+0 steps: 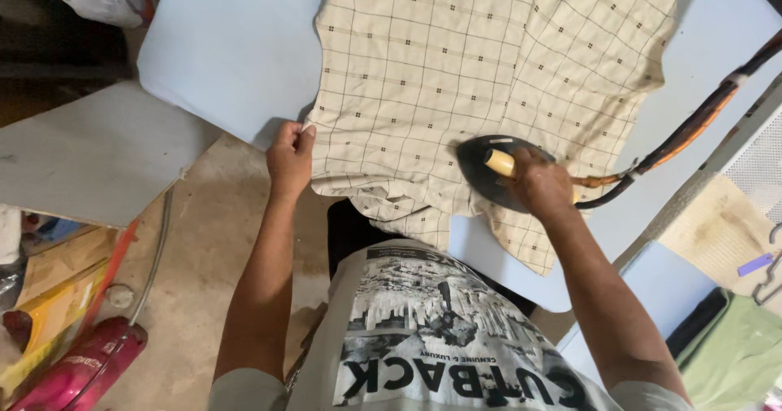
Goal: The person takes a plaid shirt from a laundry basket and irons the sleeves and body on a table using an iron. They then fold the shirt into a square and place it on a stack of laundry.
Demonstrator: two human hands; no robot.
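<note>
A cream shirt with a thin dark grid and small dots (456, 61) lies spread on a pale blue ironing surface (228, 44). My left hand (290, 157) pinches the shirt's left edge at the board's rim. My right hand (541, 184) grips the pale yellow handle of a black iron (485, 165), which rests flat on the shirt's lower part. A brown and black cord (692, 126) runs from the iron up to the right.
A grey board (90, 158) sits at the left, beside a concrete floor (204, 256). A magenta appliance (77, 370) and yellow objects lie at the lower left. Green cloth (733, 350) and a worn tan panel (717, 228) are at the right.
</note>
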